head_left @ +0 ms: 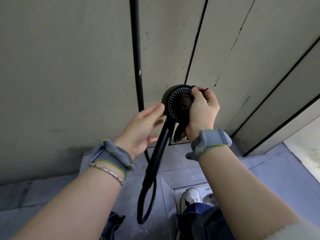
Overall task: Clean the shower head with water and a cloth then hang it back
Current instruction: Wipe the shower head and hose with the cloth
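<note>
The round black shower head (173,103) is held up in front of the pale grey wall (69,66), just right of the middle of the picture. Only the 9 o'clock half of its dotted spray face shows. The other half is hidden under a dark brown cloth (186,101) and the right hand (202,110).

The right hand is curled tight around the cloth and presses it on the face. Most of the cloth is lost inside that hand; a loose end hangs out at 6 o'clock.

The left hand (142,129) holds the head from 8 o'clock, with its thumb on the rim. Its fingers seem to curl behind the neck, but they are blurry and partly hidden.

The long black handle (155,158) points down to 7 o'clock. A ribbed black hose (136,49) loops under it, goes behind the left hand and climbs the wall. The top edge of the picture cuts it off.

Each wrist has a grey band with a green edge (112,156). At 5 o'clock, a white shoe (191,196) on the blue-grey tile floor (190,161) is half covered by a blue trouser leg (195,220).
</note>
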`<state>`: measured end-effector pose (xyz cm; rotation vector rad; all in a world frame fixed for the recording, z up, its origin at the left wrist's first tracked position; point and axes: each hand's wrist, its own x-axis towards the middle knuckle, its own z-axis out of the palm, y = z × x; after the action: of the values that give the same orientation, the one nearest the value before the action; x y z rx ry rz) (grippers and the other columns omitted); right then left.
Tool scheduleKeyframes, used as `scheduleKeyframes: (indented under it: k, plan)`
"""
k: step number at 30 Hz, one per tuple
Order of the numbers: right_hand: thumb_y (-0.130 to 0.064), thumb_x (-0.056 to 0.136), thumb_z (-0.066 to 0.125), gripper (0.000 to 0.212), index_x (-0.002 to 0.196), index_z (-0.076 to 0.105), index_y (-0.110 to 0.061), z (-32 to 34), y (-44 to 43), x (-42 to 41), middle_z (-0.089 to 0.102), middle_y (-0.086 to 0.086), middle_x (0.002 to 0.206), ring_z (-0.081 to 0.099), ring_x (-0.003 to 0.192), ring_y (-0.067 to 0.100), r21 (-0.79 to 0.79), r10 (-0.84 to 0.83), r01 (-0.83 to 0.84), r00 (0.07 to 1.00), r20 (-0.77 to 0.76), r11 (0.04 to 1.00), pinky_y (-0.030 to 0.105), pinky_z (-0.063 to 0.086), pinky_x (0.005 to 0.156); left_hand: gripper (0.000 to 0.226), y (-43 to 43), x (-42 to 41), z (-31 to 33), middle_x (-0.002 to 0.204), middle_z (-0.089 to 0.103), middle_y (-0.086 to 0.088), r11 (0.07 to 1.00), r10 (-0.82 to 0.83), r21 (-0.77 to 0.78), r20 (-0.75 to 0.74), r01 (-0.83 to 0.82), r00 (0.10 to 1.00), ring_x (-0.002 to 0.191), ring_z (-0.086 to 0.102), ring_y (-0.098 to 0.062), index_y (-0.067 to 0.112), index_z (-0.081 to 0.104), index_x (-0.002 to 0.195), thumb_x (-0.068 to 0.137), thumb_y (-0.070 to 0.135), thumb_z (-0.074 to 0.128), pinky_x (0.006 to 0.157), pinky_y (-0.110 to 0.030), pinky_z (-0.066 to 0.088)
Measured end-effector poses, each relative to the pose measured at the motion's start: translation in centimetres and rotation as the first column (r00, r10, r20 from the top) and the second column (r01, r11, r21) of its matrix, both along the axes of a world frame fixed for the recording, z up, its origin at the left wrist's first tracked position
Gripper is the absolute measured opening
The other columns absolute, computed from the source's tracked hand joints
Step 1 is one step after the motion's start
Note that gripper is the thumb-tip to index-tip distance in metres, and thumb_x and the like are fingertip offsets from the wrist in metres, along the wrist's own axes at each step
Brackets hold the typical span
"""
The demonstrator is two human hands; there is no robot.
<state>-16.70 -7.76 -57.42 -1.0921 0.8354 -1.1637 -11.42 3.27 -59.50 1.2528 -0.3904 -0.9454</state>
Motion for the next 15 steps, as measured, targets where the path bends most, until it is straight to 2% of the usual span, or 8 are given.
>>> scheduleKeyframes:
  k: [2, 5, 7, 8, 10, 12, 13, 15]
  plan:
    - [-0.008, 0.083, 0.058, 0.016, 0.070, 0.061, -0.016, 0.0, -0.2, 0.3, 0.057, 0.005, 0.071, 0.054, 0.071, 0.019, 0.024, -0.033, 0.033, 0.999, 0.000, 0.999, 0.033, 0.050, 0.070, 0.045, 0.2, -0.9, -0.4, 0.090, 0.068, 0.013, 0.994, -0.101, 0.033, 0.003, 0.101, 0.995, 0.076, 0.065, -0.016, 0.040, 0.038, 0.135, 0.091, 0.037, 0.048, 0.056, -0.024, 0.050]
    - [-0.017, 0.088, 0.052, 0.013, 0.076, 0.059, -0.016, 0.0, 0.2, 0.9, 0.059, 0.006, 0.080, 0.055, 0.078, 0.020, 0.044, -0.038, 0.040, 0.998, -0.043, 0.998, 0.041, 0.051, 0.082, 0.051, -0.1, -1.4, -0.7, 0.074, 0.064, 0.004, 0.990, -0.120, 0.079, 0.073, 0.114, 0.990, 0.055, 0.064, -0.020, 0.056, 0.018, 0.135, 0.093, 0.041, 0.042, 0.049, -0.026, 0.047]
    - [-0.031, 0.089, 0.049, 0.019, 0.097, 0.057, -0.017, 0.2, 1.0, 1.2, 0.060, 0.005, 0.102, 0.056, 0.096, 0.018, 0.002, 0.039, -0.039, 0.995, -0.089, 0.999, 0.042, 0.047, 0.096, 0.044, -0.4, -1.0, -0.4, 0.056, 0.059, 0.001, 0.999, -0.035, -0.003, 0.079, 0.036, 0.996, 0.043, 0.055, -0.018, 0.052, 0.023, 0.134, 0.095, 0.038, 0.039, 0.042, -0.023, 0.043]
    - [-0.037, 0.087, 0.048, 0.034, 0.115, 0.052, -0.017, 0.4, 1.6, 1.2, 0.054, 0.007, 0.120, 0.052, 0.111, 0.018, -0.029, 0.102, -0.105, 0.989, -0.110, 0.994, 0.039, 0.041, 0.104, 0.041, -0.5, -0.9, -0.2, 0.052, 0.056, 0.001, 0.999, 0.005, -0.048, 0.081, -0.001, 0.997, 0.041, 0.051, -0.017, 0.050, 0.027, 0.133, 0.096, 0.035, 0.038, 0.041, -0.021, 0.040]
    - [-0.043, 0.084, 0.051, 0.067, 0.142, 0.028, -0.017, 0.5, 3.0, 1.1, 0.026, 0.010, 0.149, 0.028, 0.137, 0.021, -0.147, 0.173, -0.207, 0.961, -0.214, 0.967, 0.030, 0.020, 0.113, 0.038, -0.6, -0.9, 0.5, 0.058, 0.061, 0.001, 0.991, 0.076, -0.117, 0.118, -0.062, 0.990, 0.044, 0.052, -0.015, 0.039, 0.033, 0.133, 0.097, 0.025, 0.038, 0.041, -0.019, 0.041]
    - [-0.041, 0.083, 0.059, 0.087, 0.148, 0.007, -0.014, 0.2, 4.8, 0.9, 0.003, 0.014, 0.156, 0.004, 0.144, 0.018, -0.220, 0.221, -0.303, 0.917, -0.334, 0.927, 0.020, 0.005, 0.108, 0.045, -0.5, -1.2, 1.0, 0.092, 0.071, 0.000, 0.972, 0.155, -0.197, 0.130, -0.128, 0.979, 0.066, 0.065, -0.011, 0.027, 0.034, 0.137, 0.096, 0.011, 0.040, 0.054, -0.024, 0.053]
    - [-0.039, 0.083, 0.061, 0.092, 0.148, 0.001, -0.013, 0.2, 5.7, 0.5, -0.003, 0.015, 0.157, -0.002, 0.144, 0.015, -0.227, 0.249, -0.345, 0.898, -0.364, 0.911, 0.014, 0.001, 0.103, 0.048, -0.3, -1.3, 1.3, 0.106, 0.068, 0.000, 0.958, 0.188, -0.245, 0.135, -0.151, 0.973, 0.078, 0.068, -0.006, 0.023, 0.034, 0.138, 0.094, 0.005, 0.042, 0.065, -0.021, 0.056]
    - [-0.036, 0.084, 0.061, 0.092, 0.148, -0.001, -0.013, 0.6, 6.9, -0.4, -0.003, 0.016, 0.157, -0.002, 0.140, 0.011, -0.258, 0.268, -0.394, 0.870, -0.413, 0.882, 0.003, 0.003, 0.092, 0.054, 0.2, -2.0, 2.0, 0.107, 0.065, 0.006, 0.937, 0.221, -0.306, 0.144, -0.169, 0.965, 0.083, 0.068, 0.001, 0.022, 0.034, 0.136, 0.090, -0.003, 0.044, 0.070, -0.015, 0.054]
